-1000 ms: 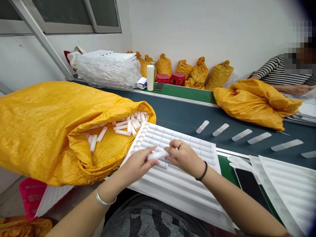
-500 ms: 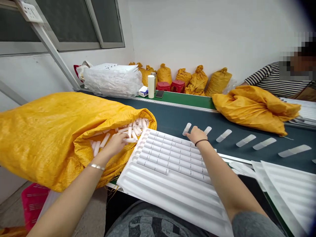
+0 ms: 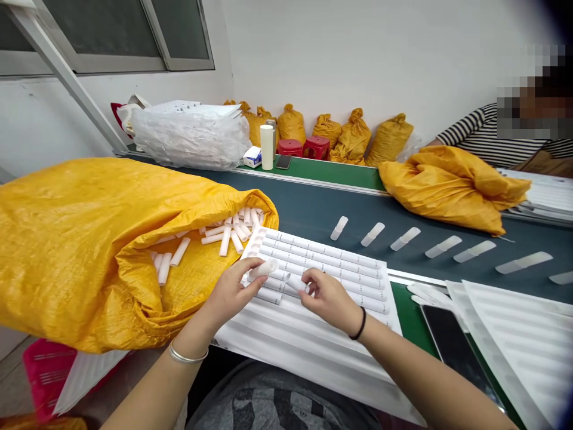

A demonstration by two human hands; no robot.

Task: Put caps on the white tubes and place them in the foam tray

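My left hand pinches a short white tube above the ribbed white tray. Facing it, my right hand has its fingers closed on a pale curled strip, whose near end points toward the tube; whether the two touch I cannot tell. Below both hands lies the white tray, its upper grooves filled with rows of printed white tubes and its lower grooves bare. Left of it, a yellow woven sack lies open, with loose white tubes spilling from its mouth.
Translucent round-ended strips lie spaced along the dark conveyor belt. At right are a black phone and stacked white trays. Across the belt sit a folded yellow sack, a plastic-wrapped bundle and a co-worker in striped sleeves.
My left hand has moved right from the sack's mouth with a tube. My right hand has come back from the belt toward it, now holding a curled strip. The view has shifted slightly.
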